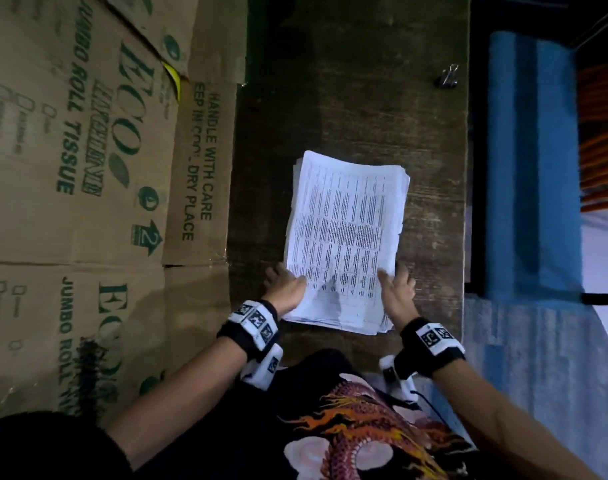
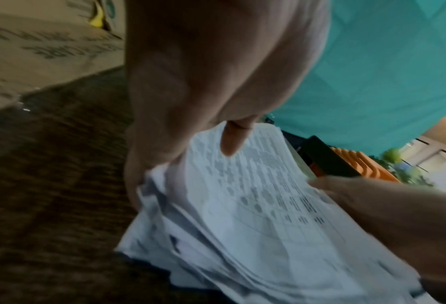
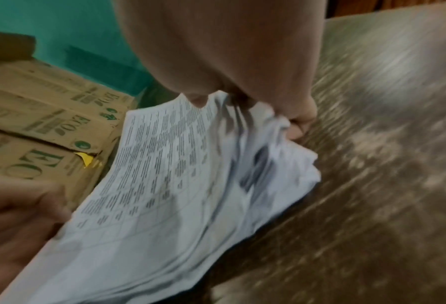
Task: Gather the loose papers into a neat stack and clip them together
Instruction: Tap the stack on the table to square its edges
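A stack of printed white papers (image 1: 345,237) lies on the dark wooden table (image 1: 347,81), its edges slightly uneven. My left hand (image 1: 287,279) grips the stack's near left edge, thumb on top and fingers curled under, as the left wrist view shows on the papers (image 2: 255,216). My right hand (image 1: 394,277) grips the near right edge the same way; in the right wrist view the sheets (image 3: 165,185) bend up at its fingers (image 3: 300,123). The near end of the stack is lifted a little. A black binder clip (image 1: 447,77) sits alone at the table's far right.
Brown cardboard boxes (image 1: 88,168) printed with green text stand along the table's left side. A blue wall ledge (image 1: 531,168) runs past the table's right edge, with orange slats (image 1: 603,140) beyond it. Bare tabletop lies between the papers and the clip.
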A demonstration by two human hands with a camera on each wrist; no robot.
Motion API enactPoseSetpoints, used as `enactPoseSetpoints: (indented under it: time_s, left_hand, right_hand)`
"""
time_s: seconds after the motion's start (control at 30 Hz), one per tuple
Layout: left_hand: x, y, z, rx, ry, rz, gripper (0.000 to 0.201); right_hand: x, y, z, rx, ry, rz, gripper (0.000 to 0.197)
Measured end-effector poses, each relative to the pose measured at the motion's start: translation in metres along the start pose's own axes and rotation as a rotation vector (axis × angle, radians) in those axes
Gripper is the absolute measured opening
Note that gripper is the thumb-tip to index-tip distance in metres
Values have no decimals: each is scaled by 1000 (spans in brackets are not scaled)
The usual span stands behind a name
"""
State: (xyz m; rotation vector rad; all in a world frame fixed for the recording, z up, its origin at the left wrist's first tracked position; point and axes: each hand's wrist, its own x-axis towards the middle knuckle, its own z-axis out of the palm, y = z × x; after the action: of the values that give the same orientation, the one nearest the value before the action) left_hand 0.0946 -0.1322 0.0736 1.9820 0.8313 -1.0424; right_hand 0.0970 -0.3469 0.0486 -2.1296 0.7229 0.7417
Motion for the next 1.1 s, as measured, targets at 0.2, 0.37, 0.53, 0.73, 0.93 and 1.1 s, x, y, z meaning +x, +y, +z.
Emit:
enactPoseSetpoints:
  time_s: [0.2, 0.37, 0.53, 0.73, 0.93, 1.1]
  left_hand:
    - [5, -6, 7, 98, -89, -27, 63]
    - [35, 18, -36, 63, -88, 6, 88]
    - [67, 91, -69, -239, 259, 92, 78]
    - [59, 129, -38, -208, 130, 122, 71]
    - [73, 100, -60, -298, 4, 257, 99]
    - [67, 91, -65, -634, 54, 332, 101]
  right_hand:
    - [-6, 10, 4, -108, -42, -47, 70]
    - [33, -15, -31, -110, 54, -29, 70]
    - [100, -75, -50, -33, 139, -39, 70]
    - [106, -126, -17, -92, 18, -36, 77]
    - [124, -102, -40, 41, -135, -86, 95]
    - [121, -96, -64, 570, -286, -49, 106]
